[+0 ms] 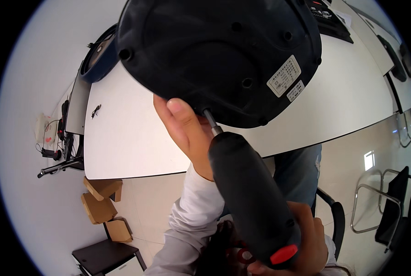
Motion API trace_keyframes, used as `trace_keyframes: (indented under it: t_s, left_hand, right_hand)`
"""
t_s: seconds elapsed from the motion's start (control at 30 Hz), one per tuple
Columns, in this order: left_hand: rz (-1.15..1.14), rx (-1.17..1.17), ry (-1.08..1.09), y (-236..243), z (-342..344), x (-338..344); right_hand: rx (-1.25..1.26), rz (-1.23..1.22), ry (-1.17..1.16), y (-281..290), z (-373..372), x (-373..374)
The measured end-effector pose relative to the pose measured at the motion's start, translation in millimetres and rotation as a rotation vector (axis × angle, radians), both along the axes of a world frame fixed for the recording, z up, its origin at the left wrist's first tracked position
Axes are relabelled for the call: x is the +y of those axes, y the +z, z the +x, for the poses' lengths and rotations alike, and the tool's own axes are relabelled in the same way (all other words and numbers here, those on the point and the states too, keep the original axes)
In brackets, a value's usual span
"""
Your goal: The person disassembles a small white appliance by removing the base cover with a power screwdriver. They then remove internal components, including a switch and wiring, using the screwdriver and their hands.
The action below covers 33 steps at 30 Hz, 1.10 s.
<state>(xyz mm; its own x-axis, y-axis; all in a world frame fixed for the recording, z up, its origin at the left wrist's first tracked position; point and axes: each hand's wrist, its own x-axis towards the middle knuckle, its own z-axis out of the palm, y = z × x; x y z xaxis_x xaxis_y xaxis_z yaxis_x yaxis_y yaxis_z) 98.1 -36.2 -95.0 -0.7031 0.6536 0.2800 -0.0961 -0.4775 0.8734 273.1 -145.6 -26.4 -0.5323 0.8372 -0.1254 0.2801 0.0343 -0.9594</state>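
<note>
A black rounded plastic base (187, 55) with screw holes and two pale labels fills the upper middle, tipped with its underside toward me. My left hand (182, 133) grips its lower left edge, fingers partly hidden behind it. My right hand (306, 234), at the lower right, is closed round a black electric screwdriver (244, 184) with a red button. Its metal bit points up into a hole at the base's lower edge, beside my left thumb; the tip is hidden.
A white desk (122, 152) lies behind, holding a dark blue round pot (95, 60), small cable (96, 111) and black device (334, 27). Cardboard boxes (97, 209) and a dark cabinet (105, 253) are lower left; a metal-framed chair (389, 211) is right.
</note>
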Motion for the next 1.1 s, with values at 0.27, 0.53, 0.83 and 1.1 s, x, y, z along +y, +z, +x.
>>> trace_keyframes:
  t_s: [0.27,0.53,0.83,1.1]
  left_hand:
    - [0.016,-0.155,-0.026,-35.5,-3.1,3.4]
    - [0.106,-0.063,0.047,-36.3,-0.5,2.4]
    - [-0.023,-0.07,0.132,-18.4,16.6,4.6]
    - [-0.106,-0.028,0.14,-14.1,26.4,10.8]
  right_hand:
    - [-0.152,0.175,0.037,2.7,-6.2,1.2]
    - [-0.175,0.372,-0.046,0.8,-18.6,-4.3]
    - [-0.133,0.328,-0.053,-0.9,-10.6,-4.2]
    - [-0.043,0.275,-0.096,-2.7,-7.1,-0.3]
